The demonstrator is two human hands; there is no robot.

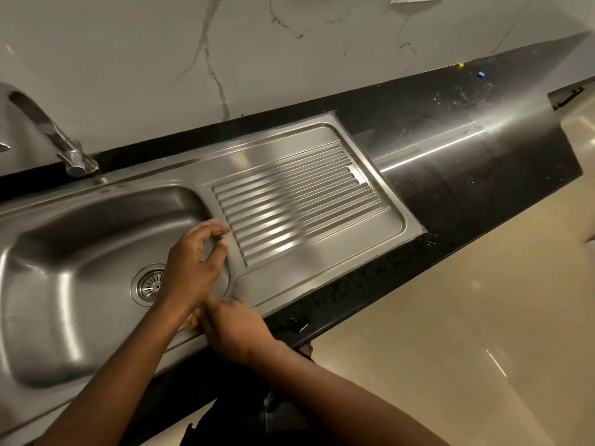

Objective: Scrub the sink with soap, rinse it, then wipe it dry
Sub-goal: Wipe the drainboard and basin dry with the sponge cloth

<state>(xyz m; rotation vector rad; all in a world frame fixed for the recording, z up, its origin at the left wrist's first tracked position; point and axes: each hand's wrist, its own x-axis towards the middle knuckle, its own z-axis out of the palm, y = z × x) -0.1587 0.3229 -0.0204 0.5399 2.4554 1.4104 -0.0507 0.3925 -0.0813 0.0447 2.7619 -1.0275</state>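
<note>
The sink (96,252) lay left of both hands, its long axis left to right. The left hand (193,268) hovered over the bowl's right edge, fingers loosely curled, empty. The right hand (235,326) was blurred at the near rim; its grip couldn't be told.

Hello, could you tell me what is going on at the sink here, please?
A person is standing at a steel sink set into a dark counter. The left hand is over the right edge of the basin, fingers loosely curled, near the ribbed draining board. The right hand is at the sink's front rim, blurred, against something small and yellowish that I cannot make out. The tap is not running, and no suds or water show in the basin.
</note>
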